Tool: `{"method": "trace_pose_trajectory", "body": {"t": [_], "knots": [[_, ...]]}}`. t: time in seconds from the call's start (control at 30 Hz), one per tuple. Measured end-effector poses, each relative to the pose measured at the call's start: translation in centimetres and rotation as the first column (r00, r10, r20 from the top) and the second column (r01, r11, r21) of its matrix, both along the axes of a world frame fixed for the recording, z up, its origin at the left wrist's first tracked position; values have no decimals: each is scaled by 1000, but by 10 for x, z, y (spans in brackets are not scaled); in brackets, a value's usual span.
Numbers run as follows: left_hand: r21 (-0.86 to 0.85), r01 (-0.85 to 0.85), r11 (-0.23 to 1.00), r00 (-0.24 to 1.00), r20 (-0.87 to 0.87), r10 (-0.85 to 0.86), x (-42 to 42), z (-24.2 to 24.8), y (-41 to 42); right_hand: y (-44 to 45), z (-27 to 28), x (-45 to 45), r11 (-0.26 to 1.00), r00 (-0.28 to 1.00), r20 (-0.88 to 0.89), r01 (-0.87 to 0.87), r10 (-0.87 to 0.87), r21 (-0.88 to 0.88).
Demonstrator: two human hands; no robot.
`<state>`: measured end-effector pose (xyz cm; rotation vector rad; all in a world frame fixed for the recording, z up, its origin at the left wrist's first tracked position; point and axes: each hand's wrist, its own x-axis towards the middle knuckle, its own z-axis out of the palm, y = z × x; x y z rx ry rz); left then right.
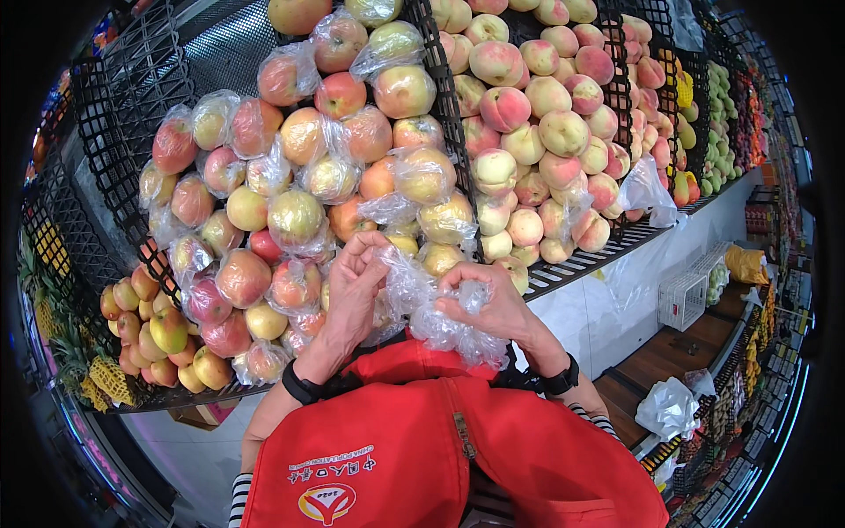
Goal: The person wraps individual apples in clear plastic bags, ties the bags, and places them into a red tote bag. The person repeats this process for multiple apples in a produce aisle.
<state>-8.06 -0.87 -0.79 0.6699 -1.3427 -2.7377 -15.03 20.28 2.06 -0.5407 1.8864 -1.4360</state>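
Note:
Between my two hands hangs a crumpled bunch of clear plastic film (pixel 455 323), close to the chest of my red vest. My left hand (pixel 355 284) pinches its upper left edge between thumb and fingers. On the other side, my right hand (pixel 485 300) is curled around a balled part of the same film. Right beyond my hands lies a heap of apples (pixel 243 278), many wrapped in clear film and some bare. One wrapped yellow-green apple (pixel 296 218) sits just past my left hand. Part of the film hides the apples behind it.
A black mesh divider (pixel 449 99) separates the apples from a pile of peaches (pixel 548 132). Unwrapped apples (pixel 168 330) and pineapples (pixel 72 343) lie at left. White plastic bags (pixel 650 191) hang by the peaches. Across the aisle stand a white crate (pixel 686 294) and a wooden surface (pixel 680 346).

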Motion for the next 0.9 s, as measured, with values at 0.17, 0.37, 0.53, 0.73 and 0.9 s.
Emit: {"method": "trace_pose_trajectory", "body": {"t": [0.17, 0.37, 0.53, 0.73, 0.9], "knots": [[-12, 249, 968, 955, 168, -244, 12, -24, -9, 15, 15, -7, 993, 927, 361, 112, -98, -18], [-226, 476, 850, 879, 89, -469, 9, -1, -1, 17, 20, 2, 925, 795, 559, 359, -236, -121], [-858, 115, 501, 986, 36, -166, -18, -12, -18, 31, 17, -6, 899, 742, 602, 429, -293, -91], [-989, 82, -121, 984, 99, -145, -53, -16, -19, 32, 5, -3, 891, 720, 618, 449, -316, -68], [-992, 102, -68, 978, 112, -176, -47, -29, -24, 39, -4, -3, 851, 663, 662, 520, -350, -71]]}}
